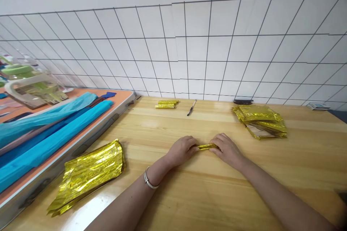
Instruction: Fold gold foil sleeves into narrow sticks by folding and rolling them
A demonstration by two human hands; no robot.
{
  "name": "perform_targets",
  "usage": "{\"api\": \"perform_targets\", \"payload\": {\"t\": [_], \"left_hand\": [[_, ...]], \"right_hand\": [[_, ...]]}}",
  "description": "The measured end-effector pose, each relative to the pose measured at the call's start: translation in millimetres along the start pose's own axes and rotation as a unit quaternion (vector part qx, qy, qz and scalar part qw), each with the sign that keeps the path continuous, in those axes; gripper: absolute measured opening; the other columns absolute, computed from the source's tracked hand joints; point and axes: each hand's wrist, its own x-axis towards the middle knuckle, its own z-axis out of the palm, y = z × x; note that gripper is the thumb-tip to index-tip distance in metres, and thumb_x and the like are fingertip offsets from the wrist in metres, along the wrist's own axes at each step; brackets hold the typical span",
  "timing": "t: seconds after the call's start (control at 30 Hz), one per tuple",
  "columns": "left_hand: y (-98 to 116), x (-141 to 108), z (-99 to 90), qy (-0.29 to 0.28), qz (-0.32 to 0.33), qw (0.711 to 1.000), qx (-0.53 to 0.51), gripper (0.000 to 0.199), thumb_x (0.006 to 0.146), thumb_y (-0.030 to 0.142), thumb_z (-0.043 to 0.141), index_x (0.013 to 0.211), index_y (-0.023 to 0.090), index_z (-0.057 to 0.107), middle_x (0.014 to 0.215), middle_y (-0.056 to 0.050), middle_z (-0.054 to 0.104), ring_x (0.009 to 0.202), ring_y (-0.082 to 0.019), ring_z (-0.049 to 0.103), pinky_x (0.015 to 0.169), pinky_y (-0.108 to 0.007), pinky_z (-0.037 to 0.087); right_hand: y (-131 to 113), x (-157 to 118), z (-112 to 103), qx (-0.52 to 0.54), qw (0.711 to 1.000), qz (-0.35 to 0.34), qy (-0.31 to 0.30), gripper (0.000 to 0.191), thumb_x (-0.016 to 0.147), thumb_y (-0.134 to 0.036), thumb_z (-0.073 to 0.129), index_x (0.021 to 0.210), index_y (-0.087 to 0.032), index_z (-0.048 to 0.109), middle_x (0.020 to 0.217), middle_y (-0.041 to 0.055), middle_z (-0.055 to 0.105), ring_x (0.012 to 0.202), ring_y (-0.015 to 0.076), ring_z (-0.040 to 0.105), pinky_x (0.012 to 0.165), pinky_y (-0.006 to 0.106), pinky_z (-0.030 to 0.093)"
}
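Between my two hands lies a narrow roll of gold foil paper [207,147], low over the wooden table [173,195]. My left hand [184,149] has its fingers closed round the roll's left end. The right end is gripped by my right hand [226,149], thumb and fingers together. Both ends of the roll are hidden under the fingers. Toward the wall lie a few similar gold rolls [166,104], side by side. A pile of flat gold foil sheets [260,119] is on the right, and another gold foil stack [92,173] rests at the left front.
A pen [192,108] lies near the white tiled wall [195,50]. Left of the wooden table is an orange-topped table [119,97] with blue folded paper [62,133] and a clear plastic container [38,90]. Close to the wall sit a dark object [243,101] and a small box [318,106].
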Motion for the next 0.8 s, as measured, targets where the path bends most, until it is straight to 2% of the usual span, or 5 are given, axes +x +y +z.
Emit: {"api": "perform_targets", "payload": {"t": [0.2,0.43,0.63,0.8], "left_hand": [[-0.6,5.4,8.5,-0.007,-0.018,0.996,0.092,0.013,0.089,0.024,0.044,0.090,0.019,0.056,0.083,-0.003,0.058,0.080,-0.015,0.055,0.071,-0.024,0.040],[0.9,9.2,12.9,-0.032,-0.025,0.985,0.167,0.011,0.090,0.022,0.041,0.090,0.018,0.051,0.081,-0.003,0.059,0.077,-0.016,0.056,0.068,-0.025,0.041],[-0.6,12.2,12.4,-0.036,-0.018,0.991,0.131,0.016,0.092,0.026,0.039,0.096,0.019,0.053,0.087,-0.005,0.062,0.082,-0.018,0.058,0.073,-0.027,0.041],[-1.8,10.7,9.1,-0.039,-0.041,0.996,0.069,0.019,0.092,0.029,0.036,0.093,0.020,0.053,0.085,-0.004,0.063,0.077,-0.017,0.060,0.067,-0.024,0.041]], "right_hand": [[4.3,4.6,4.6,0.046,0.999,0.004,-0.011,0.018,0.083,-0.031,0.057,0.097,-0.022,0.062,0.086,0.0050,0.061,0.085,0.0195,0.052,0.076,0.033,0.040],[3.6,10.7,12.8,0.058,0.997,0.051,-0.012,0.011,0.084,-0.027,0.054,0.080,-0.021,0.062,0.075,0.0021,0.063,0.076,0.0176,0.054,0.071,0.030,0.039],[0.1,14.5,10.0,0.053,0.997,0.059,-0.021,0.016,0.085,-0.027,0.050,0.077,-0.020,0.062,0.071,0.0019,0.062,0.073,0.0170,0.054,0.068,0.029,0.039],[-3.9,11.5,7.9,0.086,0.995,0.059,-0.005,0.018,0.087,-0.027,0.046,0.077,-0.020,0.058,0.073,0.0020,0.061,0.073,0.0168,0.054,0.068,0.029,0.040]]}}
